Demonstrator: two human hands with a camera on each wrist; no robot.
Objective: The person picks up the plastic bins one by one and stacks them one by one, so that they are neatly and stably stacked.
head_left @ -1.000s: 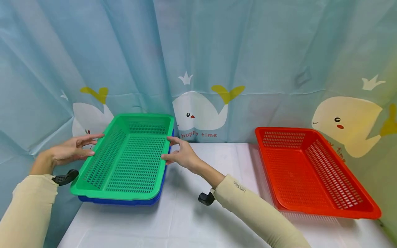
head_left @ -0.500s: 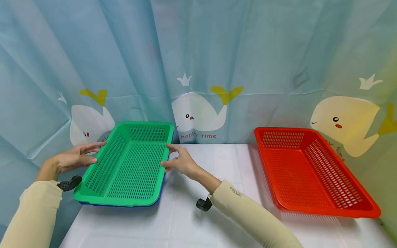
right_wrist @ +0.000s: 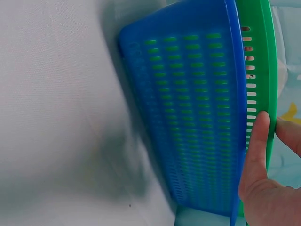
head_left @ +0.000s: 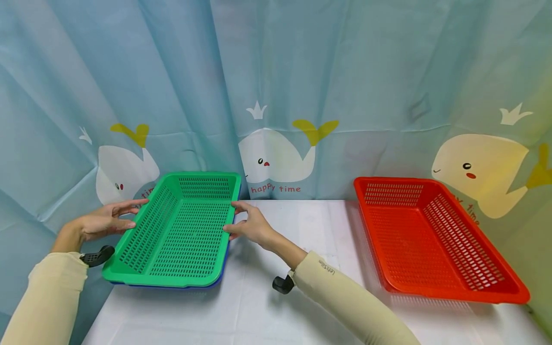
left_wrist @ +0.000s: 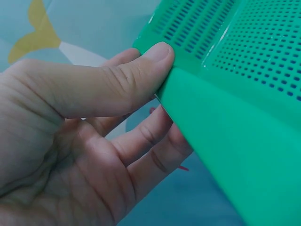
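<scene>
Left hand (head_left: 103, 221) and right hand (head_left: 256, 225) are each clamped on a side rim of the green basket (head_left: 189, 235), left end of the worktop (head_left: 267, 326), near the curtain (head_left: 366, 72). Head view hides most of the blue basket (right_wrist: 193, 103) under the green one: only a thin edge shows along the front and right. Right wrist view has its long slotted side wall, green showing through the slots, so green sits nested inside, its rim above the blue rim. Can't tell whether the blue base rests on the worktop; that edge is in shadow. Left wrist view gives the left grip: thumb flat on top of the rim, fingers going underneath, tips hidden behind the plastic; head view doesn't resolve that. Right wrist view puts one fingertip on the green outer wall below the rim, another digit on the rim's far side, cut by the frame edge; rest of that hand is out of frame there. Red basket (head_left: 401, 244) is at the right, well apart, only in head view. Pale see-through basket (head_left: 431, 303) under it shows just a faint strip at front and left; depth and shape unclear. Sleeves (head_left: 345, 299) run out of frame at the bottom.
</scene>
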